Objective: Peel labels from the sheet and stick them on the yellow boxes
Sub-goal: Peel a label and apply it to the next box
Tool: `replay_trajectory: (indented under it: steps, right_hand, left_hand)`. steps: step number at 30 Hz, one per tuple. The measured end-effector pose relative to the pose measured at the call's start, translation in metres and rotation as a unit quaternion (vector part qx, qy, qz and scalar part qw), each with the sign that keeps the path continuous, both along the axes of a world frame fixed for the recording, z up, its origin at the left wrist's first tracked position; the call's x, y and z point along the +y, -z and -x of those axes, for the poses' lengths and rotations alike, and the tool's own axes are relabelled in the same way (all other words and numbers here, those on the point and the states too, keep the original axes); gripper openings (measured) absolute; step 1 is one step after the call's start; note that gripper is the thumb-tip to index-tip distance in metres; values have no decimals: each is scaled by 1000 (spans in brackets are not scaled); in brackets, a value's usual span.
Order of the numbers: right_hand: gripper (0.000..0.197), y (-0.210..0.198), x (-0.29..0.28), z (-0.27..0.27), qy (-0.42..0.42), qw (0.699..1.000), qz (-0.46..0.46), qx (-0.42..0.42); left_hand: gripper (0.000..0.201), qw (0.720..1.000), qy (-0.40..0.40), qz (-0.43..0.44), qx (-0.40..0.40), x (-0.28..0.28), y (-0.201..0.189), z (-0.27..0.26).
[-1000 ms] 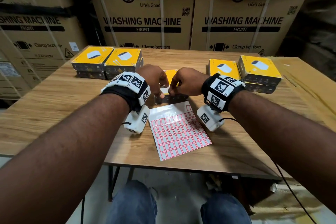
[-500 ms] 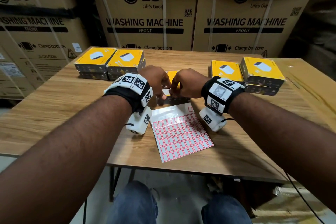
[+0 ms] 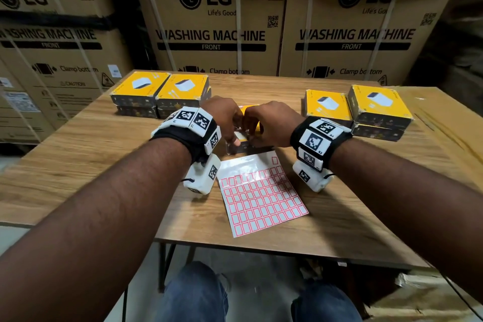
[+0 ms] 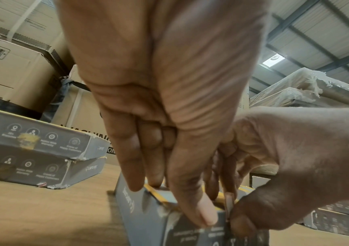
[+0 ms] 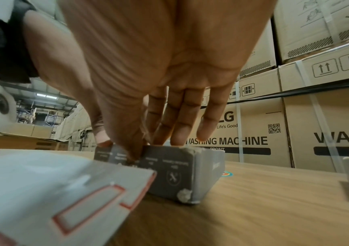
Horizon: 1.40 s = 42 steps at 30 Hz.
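**Yellow box worked on by both hands at the middle of the tabletop**

The yellow box is seen at the centre of the tabletop, just past the far edge of the label sheet, with its dark grey side turned toward the person. It is mostly covered by the two hands. The left hand is laid over the box's near left corner, fingers bent down onto the top and the thumb pressed against the grey front face. The right hand is set on the box beside it, fingers extended onto the top edge and the thumb brought down on the front face. Whether a label is pinched between the fingertips cannot be told.

The label sheet lies flat at 6 o'clock from the box; red-bordered labels fill its nearer part, and its far strip is mostly bare backing. At 10 o'clock a left stack of yellow boxes is found, two wide and two high. At 2 o'clock a right stack of yellow boxes is placed. Large washing machine cartons are stacked behind the tabletop at 12 o'clock.
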State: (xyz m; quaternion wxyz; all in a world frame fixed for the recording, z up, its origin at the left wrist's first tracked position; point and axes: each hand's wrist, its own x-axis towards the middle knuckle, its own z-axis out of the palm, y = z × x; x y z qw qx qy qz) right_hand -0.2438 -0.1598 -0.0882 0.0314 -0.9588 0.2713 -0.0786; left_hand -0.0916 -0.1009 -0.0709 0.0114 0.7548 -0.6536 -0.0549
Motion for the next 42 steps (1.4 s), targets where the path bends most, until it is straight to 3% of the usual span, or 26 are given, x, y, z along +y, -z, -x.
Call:
replay_trajectory:
  steps: [8,20,23,27,32,42]
  right_hand:
    - [28,4,-10,6,12,997,-64,-35]
    - [45,9,-22,8,30,995,-95,-29]
    - [47,10,-25,11,24,991,-125,-38]
    - [47,11,-29,16,22,981,-185,-61]
    - [45,10,-29,18,26,971,-225,-80]
    - [41,9,-26,16,26,975,-209,-77]
  left_hand:
    - [51,998,25,-18,59,6,3,-4]
    - [43,997,2,9,78,6,6,0]
    - [37,998,-14,36,57,4,9,7]
    - [45,997,-31,68,-7,1,14,18]
    - [32,995,-29,95,-26,1,14,20]
    - [22,997,8,66,47,13,9,10]
